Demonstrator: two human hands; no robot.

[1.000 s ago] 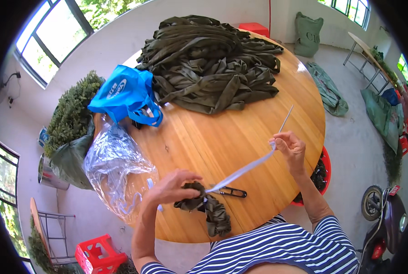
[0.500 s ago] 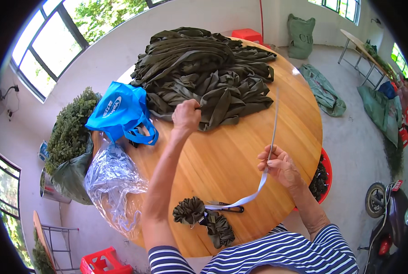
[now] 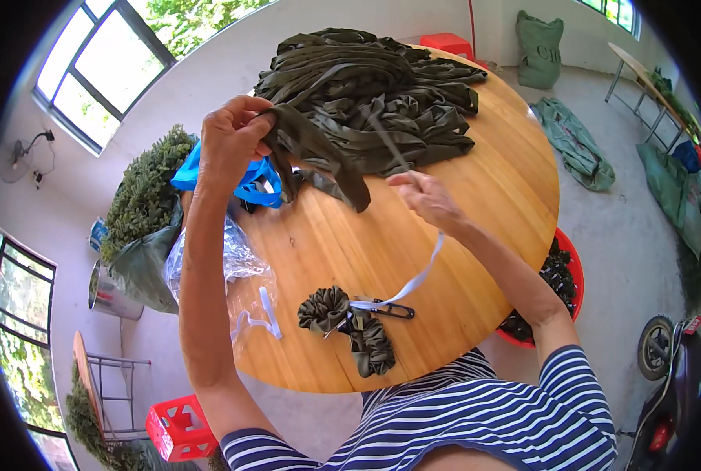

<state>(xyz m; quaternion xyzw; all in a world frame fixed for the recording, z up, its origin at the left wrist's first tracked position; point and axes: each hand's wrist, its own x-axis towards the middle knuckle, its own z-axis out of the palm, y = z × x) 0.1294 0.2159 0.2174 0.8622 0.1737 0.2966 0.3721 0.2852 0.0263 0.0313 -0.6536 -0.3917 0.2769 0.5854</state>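
Note:
My left hand (image 3: 233, 141) is raised at the left of the pile, thumb and fingers pinching the end of a dark olive fabric strip (image 3: 327, 157). A large heap of such strips (image 3: 350, 71) lies across the far side of the round wooden table (image 3: 460, 259). My right hand (image 3: 429, 202) is closed on a thin grey rod (image 3: 388, 140), blurred, its far end over the heap. From this hand a white elastic band (image 3: 421, 276) trails to gathered olive fabric pieces (image 3: 324, 308) at the near edge. Beside them lies a black-handled tool (image 3: 396, 311), partly covered by the elastic.
Left on the table are a blue bag (image 3: 260, 188), clear plastic (image 3: 233, 251) and a loose white elastic piece (image 3: 268, 314). A red basin (image 3: 574, 271) with dark pieces stands beyond the right edge. A red stool (image 3: 182, 428) stands lower left; bundled greenery (image 3: 142, 188) is beside the table.
My left hand has lifted a strip end from the heap, moving left. The right hand has brought the rod and elastic left and farther forward. The whole view has shifted slightly.

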